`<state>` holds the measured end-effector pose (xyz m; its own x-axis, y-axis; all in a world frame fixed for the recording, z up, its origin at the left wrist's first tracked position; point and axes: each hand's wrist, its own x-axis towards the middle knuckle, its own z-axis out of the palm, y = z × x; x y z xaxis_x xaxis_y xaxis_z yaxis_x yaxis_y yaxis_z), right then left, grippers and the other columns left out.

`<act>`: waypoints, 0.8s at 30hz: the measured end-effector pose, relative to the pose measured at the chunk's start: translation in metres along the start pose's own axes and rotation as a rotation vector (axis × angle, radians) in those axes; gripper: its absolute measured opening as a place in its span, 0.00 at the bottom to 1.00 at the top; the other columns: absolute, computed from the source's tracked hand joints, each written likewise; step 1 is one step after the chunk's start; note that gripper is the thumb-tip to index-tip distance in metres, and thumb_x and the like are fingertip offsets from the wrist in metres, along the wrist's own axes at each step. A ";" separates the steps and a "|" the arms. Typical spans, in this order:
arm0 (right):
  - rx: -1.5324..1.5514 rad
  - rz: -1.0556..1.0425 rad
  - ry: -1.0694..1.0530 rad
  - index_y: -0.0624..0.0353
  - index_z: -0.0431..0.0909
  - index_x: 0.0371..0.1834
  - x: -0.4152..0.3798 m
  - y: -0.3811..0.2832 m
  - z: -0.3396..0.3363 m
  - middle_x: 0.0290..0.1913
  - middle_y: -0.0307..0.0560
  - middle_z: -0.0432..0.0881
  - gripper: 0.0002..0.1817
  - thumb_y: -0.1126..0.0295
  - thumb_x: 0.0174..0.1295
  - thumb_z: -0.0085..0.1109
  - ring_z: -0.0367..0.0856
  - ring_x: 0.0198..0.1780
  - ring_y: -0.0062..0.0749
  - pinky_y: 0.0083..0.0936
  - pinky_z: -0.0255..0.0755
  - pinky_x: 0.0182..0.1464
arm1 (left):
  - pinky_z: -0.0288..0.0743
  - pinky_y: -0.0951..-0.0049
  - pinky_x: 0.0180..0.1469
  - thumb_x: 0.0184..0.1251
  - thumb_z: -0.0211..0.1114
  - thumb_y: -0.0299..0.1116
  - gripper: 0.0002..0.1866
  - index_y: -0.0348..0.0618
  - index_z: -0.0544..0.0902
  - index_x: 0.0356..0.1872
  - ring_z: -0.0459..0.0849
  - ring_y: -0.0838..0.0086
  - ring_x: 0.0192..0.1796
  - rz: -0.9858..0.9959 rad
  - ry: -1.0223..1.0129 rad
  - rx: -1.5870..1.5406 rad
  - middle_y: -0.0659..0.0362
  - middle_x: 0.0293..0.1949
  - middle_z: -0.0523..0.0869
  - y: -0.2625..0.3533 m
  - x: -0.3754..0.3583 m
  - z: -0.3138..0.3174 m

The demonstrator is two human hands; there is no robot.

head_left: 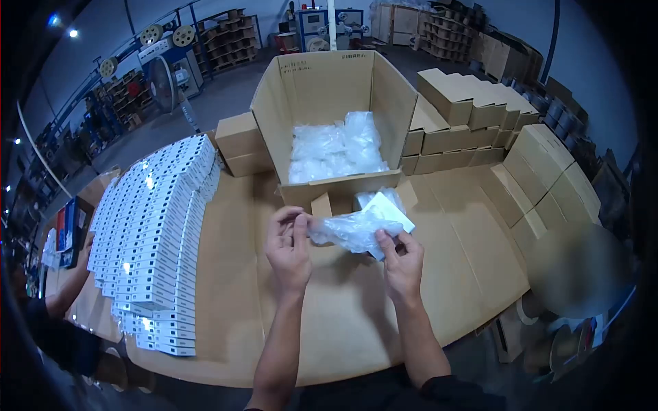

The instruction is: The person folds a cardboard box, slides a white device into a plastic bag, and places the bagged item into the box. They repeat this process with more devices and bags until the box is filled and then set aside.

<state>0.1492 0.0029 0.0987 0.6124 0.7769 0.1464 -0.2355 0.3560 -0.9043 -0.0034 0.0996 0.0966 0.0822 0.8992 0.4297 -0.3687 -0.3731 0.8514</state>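
Observation:
A clear plastic bag [346, 231] is stretched between my two hands, crumpled and see-through. My left hand [288, 250] is closed, thumb and fingers pinching the bag's left end. With its thumb on top, my right hand [401, 266] grips the right end. Just beyond the bag, a flat white piece [397, 211] slants over a small open carton [321, 205], whose flaps stand out and which has clear plastic inside. Behind it, a large open cardboard box [329, 85] holds many clear bagged items [336, 147].
Rows of white labelled boxes [154, 219] are stacked at the left of the cardboard-covered table [229, 301]. Brown cartons [473, 123] pile up at the back right, more [541, 171] along the right edge. Another person's arm [72, 288] reaches in at far left.

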 end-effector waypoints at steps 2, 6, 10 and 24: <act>-0.150 -0.016 0.102 0.75 0.85 0.44 -0.016 0.003 -0.004 0.44 0.44 0.79 0.14 0.70 0.70 0.71 0.81 0.50 0.25 0.26 0.80 0.47 | 0.80 0.72 0.51 0.82 0.62 0.33 0.19 0.39 0.74 0.66 0.83 0.77 0.52 -0.195 0.079 -0.348 0.54 0.54 0.85 -0.007 -0.017 -0.003; -0.348 -0.310 0.231 0.72 0.86 0.48 -0.036 0.047 -0.002 0.51 0.49 0.79 0.14 0.73 0.64 0.76 0.82 0.52 0.34 0.28 0.78 0.51 | 0.80 0.73 0.54 0.83 0.61 0.33 0.17 0.36 0.72 0.64 0.82 0.76 0.53 -0.308 -0.125 -0.211 0.55 0.53 0.83 -0.016 -0.071 0.025; -0.335 -0.358 0.007 0.69 0.86 0.52 -0.042 0.049 -0.014 0.56 0.51 0.77 0.23 0.63 0.60 0.80 0.82 0.56 0.38 0.30 0.78 0.53 | 0.79 0.73 0.57 0.82 0.61 0.32 0.15 0.33 0.77 0.61 0.84 0.77 0.51 -0.405 -0.038 -0.259 0.57 0.52 0.85 -0.033 -0.075 0.018; -0.532 -0.136 -0.027 0.64 0.90 0.40 -0.012 0.041 -0.026 0.41 0.43 0.77 0.13 0.62 0.70 0.71 0.72 0.35 0.24 0.23 0.67 0.36 | 0.80 0.68 0.55 0.87 0.51 0.36 0.12 0.38 0.77 0.54 0.84 0.75 0.46 -0.423 -0.026 -0.227 0.61 0.39 0.83 -0.042 -0.032 -0.039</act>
<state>0.1519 -0.0053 0.0497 0.5898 0.7574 0.2802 0.2629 0.1480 -0.9534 -0.0263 0.0953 0.0355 0.2911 0.9541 0.0697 -0.4908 0.0864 0.8670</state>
